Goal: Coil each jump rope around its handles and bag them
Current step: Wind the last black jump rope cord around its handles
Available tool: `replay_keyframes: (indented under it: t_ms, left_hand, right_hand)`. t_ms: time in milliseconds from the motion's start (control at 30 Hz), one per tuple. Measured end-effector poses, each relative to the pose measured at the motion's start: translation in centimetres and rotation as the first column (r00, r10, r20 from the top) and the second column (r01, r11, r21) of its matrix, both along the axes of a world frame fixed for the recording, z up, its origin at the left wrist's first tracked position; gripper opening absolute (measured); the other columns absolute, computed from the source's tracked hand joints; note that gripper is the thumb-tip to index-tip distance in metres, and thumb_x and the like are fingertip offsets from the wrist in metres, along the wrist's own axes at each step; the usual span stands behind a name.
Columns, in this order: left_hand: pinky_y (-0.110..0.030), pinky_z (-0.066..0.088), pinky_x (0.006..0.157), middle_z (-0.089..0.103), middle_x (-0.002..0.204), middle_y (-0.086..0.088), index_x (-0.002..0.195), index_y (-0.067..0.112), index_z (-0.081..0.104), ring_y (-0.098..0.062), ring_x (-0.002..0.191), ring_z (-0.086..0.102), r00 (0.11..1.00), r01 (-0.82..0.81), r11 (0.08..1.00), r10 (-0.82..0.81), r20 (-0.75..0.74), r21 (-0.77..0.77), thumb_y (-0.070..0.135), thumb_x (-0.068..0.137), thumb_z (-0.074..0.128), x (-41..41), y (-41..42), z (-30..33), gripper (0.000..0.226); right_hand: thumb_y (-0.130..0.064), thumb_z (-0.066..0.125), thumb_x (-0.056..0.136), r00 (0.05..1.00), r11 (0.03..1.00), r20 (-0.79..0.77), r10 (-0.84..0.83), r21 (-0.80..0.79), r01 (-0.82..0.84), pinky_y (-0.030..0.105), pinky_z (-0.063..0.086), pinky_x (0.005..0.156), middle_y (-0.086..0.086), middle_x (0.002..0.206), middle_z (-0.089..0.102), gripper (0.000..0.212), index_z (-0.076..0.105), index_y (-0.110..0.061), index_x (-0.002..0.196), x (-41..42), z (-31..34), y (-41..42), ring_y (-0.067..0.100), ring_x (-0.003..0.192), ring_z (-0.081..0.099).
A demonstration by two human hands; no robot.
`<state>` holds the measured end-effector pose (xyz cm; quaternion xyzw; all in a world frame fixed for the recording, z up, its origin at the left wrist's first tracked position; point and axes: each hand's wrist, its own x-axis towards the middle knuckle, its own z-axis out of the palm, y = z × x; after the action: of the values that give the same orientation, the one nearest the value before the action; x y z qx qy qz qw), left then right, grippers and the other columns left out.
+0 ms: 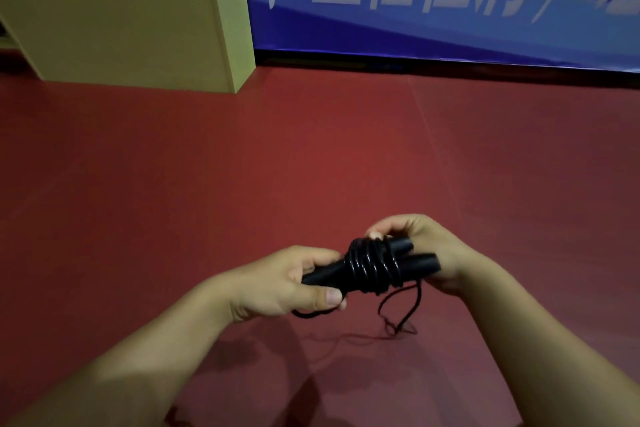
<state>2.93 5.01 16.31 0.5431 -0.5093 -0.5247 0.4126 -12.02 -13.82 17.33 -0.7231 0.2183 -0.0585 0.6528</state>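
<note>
A black jump rope [372, 267] is held in front of me above the red floor, its two black handles side by side with several turns of cord wound round their middle. My left hand [287, 282] grips the near ends of the handles. My right hand [420, 246] holds the far ends, with its fingertips pinching the cord at the top of the coil. A loose tail of thin black cord [403, 314] hangs below the bundle and trails on the floor. No bag is in view.
A pale yellow box-like stand [138, 14] sits on the red floor [311, 156] at the back left. A blue banner with white characters [450, 0] runs along the far wall.
</note>
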Motion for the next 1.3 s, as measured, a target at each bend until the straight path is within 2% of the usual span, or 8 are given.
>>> replay_keyframes:
  t_ms: [100,200,300,400,567,767,1067,1300]
  left_hand:
    - [-0.027,0.05,0.075,0.065,0.088,0.001,0.118,0.005,0.061,-0.018,0.082,0.057,0.985,-0.114,0.993,0.108,-0.133,-0.035,0.035,0.082,0.074,0.1,0.0,0.0,0.048]
    - [-0.033,0.052,0.078,0.064,0.082,0.002,0.115,0.007,0.061,-0.013,0.076,0.058,0.92,-0.336,0.942,0.328,-0.215,0.0,0.024,0.086,0.07,-0.1,-0.4,-0.3,0.034]
    - [-0.032,0.049,0.071,0.063,0.074,0.004,0.096,0.013,0.061,-0.009,0.067,0.056,0.837,-0.541,0.841,0.54,-0.084,0.01,0.012,0.097,0.059,0.1,-0.7,-0.9,0.002]
    - [-0.029,0.046,0.068,0.064,0.07,0.008,0.094,0.016,0.059,-0.006,0.062,0.057,0.761,-0.646,0.763,0.644,0.075,0.002,0.013,0.096,0.059,0.7,-0.9,-1.7,0.004]
    - [-0.034,0.045,0.07,0.065,0.073,0.003,0.091,0.017,0.06,-0.014,0.067,0.057,0.609,-0.787,0.616,0.784,0.115,-0.028,0.012,0.094,0.061,1.9,-1.3,-2.8,0.006]
    - [-0.031,0.044,0.072,0.063,0.085,-0.003,0.096,0.021,0.059,-0.017,0.077,0.057,0.616,-0.768,0.641,0.74,0.27,-0.005,0.019,0.092,0.065,2.5,-1.5,-4.1,0.008]
    - [-0.03,0.046,0.067,0.066,0.082,-0.001,0.096,0.022,0.062,-0.018,0.073,0.06,0.568,-0.773,0.634,0.687,0.453,0.008,0.024,0.091,0.066,3.1,-2.1,-5.2,0.007]
    - [-0.026,0.042,0.06,0.064,0.076,0.007,0.091,0.03,0.062,-0.011,0.068,0.058,0.539,-0.707,0.705,0.581,0.61,-0.046,0.032,0.088,0.068,3.0,-1.8,-5.3,0.007]
  right_hand:
    - [-0.001,0.062,0.082,1.0,0.999,-0.01,-0.013,-0.043,0.012,0.028,0.044,0.06,0.003,0.068,0.065,0.013,0.069,-0.011,0.079,0.6,-0.3,1.0,0.015,0.064,0.057]
    - [-0.009,0.057,0.095,0.996,0.997,-0.037,-0.078,0.0,0.078,0.024,0.04,0.055,-0.002,0.066,0.065,0.016,0.066,-0.01,0.082,1.6,-0.7,2.1,0.012,0.057,0.054]
    - [-0.018,0.054,0.099,0.992,0.997,-0.108,-0.071,0.015,0.073,0.026,0.042,0.059,0.001,0.073,0.066,0.019,0.067,-0.011,0.088,2.1,-0.8,3.0,0.01,0.057,0.053]
    - [-0.022,0.056,0.098,0.98,0.999,-0.196,-0.045,-0.035,0.039,0.023,0.046,0.061,-0.002,0.078,0.065,0.014,0.067,-0.014,0.102,2.1,-0.9,3.6,0.009,0.06,0.053]
    - [-0.025,0.058,0.097,0.978,0.994,-0.209,-0.021,-0.109,-0.002,0.022,0.044,0.061,-0.005,0.077,0.066,0.012,0.068,-0.02,0.102,1.8,-0.5,4.0,0.008,0.064,0.051]
    - [-0.027,0.059,0.094,0.964,0.977,-0.265,0.011,-0.204,-0.067,0.025,0.044,0.062,-0.003,0.074,0.065,0.018,0.068,-0.011,0.093,1.9,-0.5,4.7,0.009,0.062,0.053]
    - [-0.04,0.06,0.09,0.96,0.968,-0.279,-0.009,-0.241,-0.062,0.034,0.046,0.065,0.001,0.072,0.063,0.031,0.063,-0.01,0.084,1.9,-0.9,5.1,0.015,0.064,0.053]
    - [-0.037,0.061,0.092,0.97,0.969,-0.241,-0.03,-0.243,-0.03,0.025,0.035,0.051,0.002,0.067,0.055,0.028,0.061,-0.013,0.077,1.7,-0.3,4.9,0.013,0.054,0.044]
